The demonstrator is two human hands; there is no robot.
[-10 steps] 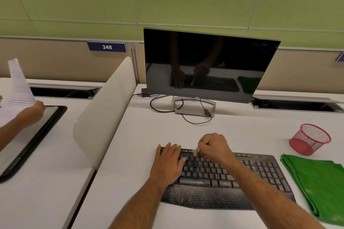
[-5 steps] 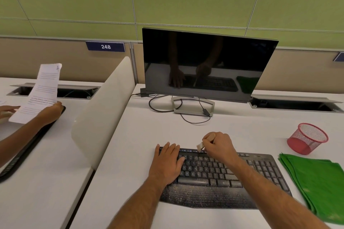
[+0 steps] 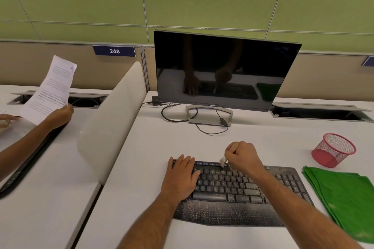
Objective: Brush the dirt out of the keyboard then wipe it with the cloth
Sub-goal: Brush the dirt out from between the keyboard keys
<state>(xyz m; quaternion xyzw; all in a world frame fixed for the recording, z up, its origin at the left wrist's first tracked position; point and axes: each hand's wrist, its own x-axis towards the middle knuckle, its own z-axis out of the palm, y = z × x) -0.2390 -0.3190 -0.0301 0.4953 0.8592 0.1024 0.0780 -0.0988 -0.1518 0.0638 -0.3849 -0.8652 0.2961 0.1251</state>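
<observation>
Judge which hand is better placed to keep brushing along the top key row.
Right. The right hand grips the brush, its bristles at the top row of the keyboard. The left hand lies flat on the keyboard's left end, steadying it.

White bench (image 3: 232,143). Carrying: dusty black keyboard (image 3: 238,194) at front, folded green cloth (image 3: 344,200) just right of it, red mesh cup (image 3: 334,149) behind cloth, monitor stand (image 3: 209,116), cables (image 3: 172,115) at back.

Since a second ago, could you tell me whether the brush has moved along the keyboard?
Yes. The brush in the right hand has shifted from the letter keys to the keyboard's top row, nearer the monitor.
</observation>
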